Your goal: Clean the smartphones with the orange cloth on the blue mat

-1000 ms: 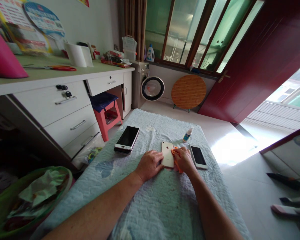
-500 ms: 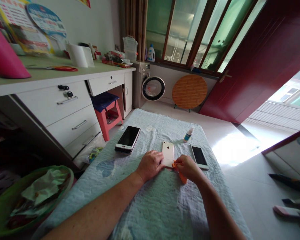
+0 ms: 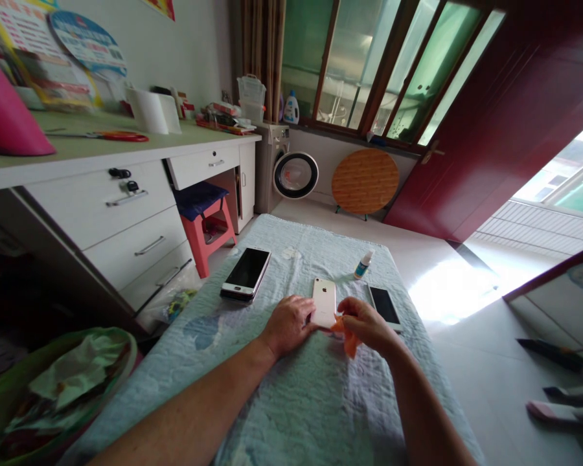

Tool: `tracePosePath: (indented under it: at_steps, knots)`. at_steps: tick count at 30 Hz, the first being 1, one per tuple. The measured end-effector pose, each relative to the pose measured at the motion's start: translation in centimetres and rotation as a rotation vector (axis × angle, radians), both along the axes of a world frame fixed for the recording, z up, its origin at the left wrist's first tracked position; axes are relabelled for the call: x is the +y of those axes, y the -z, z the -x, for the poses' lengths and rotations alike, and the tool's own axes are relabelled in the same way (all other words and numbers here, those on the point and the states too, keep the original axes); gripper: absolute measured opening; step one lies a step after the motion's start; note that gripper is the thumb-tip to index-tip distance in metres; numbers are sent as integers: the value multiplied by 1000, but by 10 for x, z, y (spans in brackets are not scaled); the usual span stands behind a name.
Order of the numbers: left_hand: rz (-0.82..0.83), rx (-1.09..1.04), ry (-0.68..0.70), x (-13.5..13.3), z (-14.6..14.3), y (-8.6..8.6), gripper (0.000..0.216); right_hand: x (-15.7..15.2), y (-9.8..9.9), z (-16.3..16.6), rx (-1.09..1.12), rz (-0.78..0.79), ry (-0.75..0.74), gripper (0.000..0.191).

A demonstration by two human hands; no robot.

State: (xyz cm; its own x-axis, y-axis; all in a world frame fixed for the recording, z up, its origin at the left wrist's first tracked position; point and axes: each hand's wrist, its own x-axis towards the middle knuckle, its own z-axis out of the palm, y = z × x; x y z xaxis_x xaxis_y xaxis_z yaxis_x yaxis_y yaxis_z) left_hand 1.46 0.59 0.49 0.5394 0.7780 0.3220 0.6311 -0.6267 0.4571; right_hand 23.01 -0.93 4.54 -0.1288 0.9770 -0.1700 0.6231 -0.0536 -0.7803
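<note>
Sunlit tiled floor (image 3: 459, 294), white desk (image 3: 102, 197)

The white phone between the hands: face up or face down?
Face down: the white phone shows its pale back with a small logo, no screen. The right hand holds an orange cloth.

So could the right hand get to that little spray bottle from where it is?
Probably yes: the spray bottle stands just beyond the right hand, with only bare quilt between, though that hand is pinching an orange cloth.

The iPhone (image 3: 324, 302) showed a white back; the cleaning cloth (image 3: 346, 332) was orange; the quilted cover (image 3: 315, 401) was pale blue; the stool (image 3: 205, 217) was pink with a navy cushion.
</note>
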Motion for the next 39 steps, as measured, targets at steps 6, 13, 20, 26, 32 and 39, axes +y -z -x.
tracePosePath:
  at_steps: [6,13,20,26,32,39]
  knots:
    - [-28,-8,-94,-1,2,0,46,8,12,-3,-145,-176,133,17]
    - [-25,35,-170,-1,2,4,53,9,24,-2,-377,-352,123,13]
    - [-11,30,-144,0,1,3,50,7,24,9,-347,-324,205,16]
    - [-2,34,-152,-1,0,2,49,6,16,17,-260,-237,253,21]
    - [32,25,-179,1,-3,2,46,8,20,21,-420,-201,217,33]
    - [22,7,-175,-2,-6,-3,52,10,26,22,-226,-87,278,21]
